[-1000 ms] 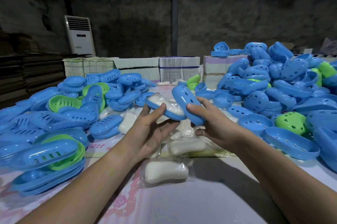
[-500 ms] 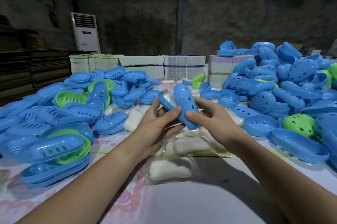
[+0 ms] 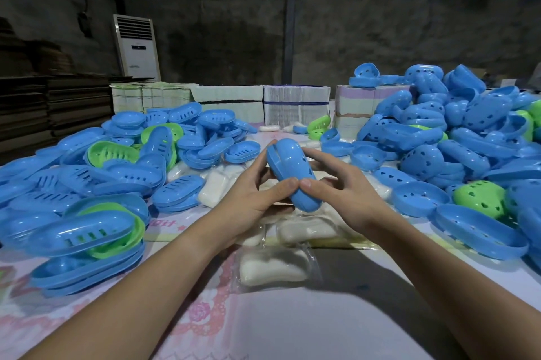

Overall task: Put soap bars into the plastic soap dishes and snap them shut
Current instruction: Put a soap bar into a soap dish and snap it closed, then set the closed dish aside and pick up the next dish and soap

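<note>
**Q:** What are you holding, and where is it?

**A:** A blue plastic soap dish [image 3: 291,173], oval and glossy, with its two halves brought together; a thin seam runs along its upper left edge. I hold it tilted in the air above the table [image 3: 292,321], directly over a cluster of wrapped soap bars. My left hand [image 3: 253,198] grips it from the left, my right hand [image 3: 341,191] from the right. The fingers of both hands are curled round the dish, and my two thumb tips meet on its near face. I cannot tell whether the seam is fully closed.

**Q:** Can you see soap inside it?

**A:** No, the shell hides whatever is inside.

**Q:** What lies around the dish?

**A:** Just below it, nearest me, a white soap bar [image 3: 276,267] lies in a clear wrapper on the table. More white bars [image 3: 215,190] sit to the dish's left and beneath it. Left of the dish is a heap of slotted dish halves [image 3: 123,181], mostly blue, a few green, lying open with nothing visible in them. Right of the dish rises a taller heap of halves with heart-shaped holes [image 3: 439,140], blue with some green. Beyond the dish stand bundled stacks of paper [image 3: 295,109].
</note>
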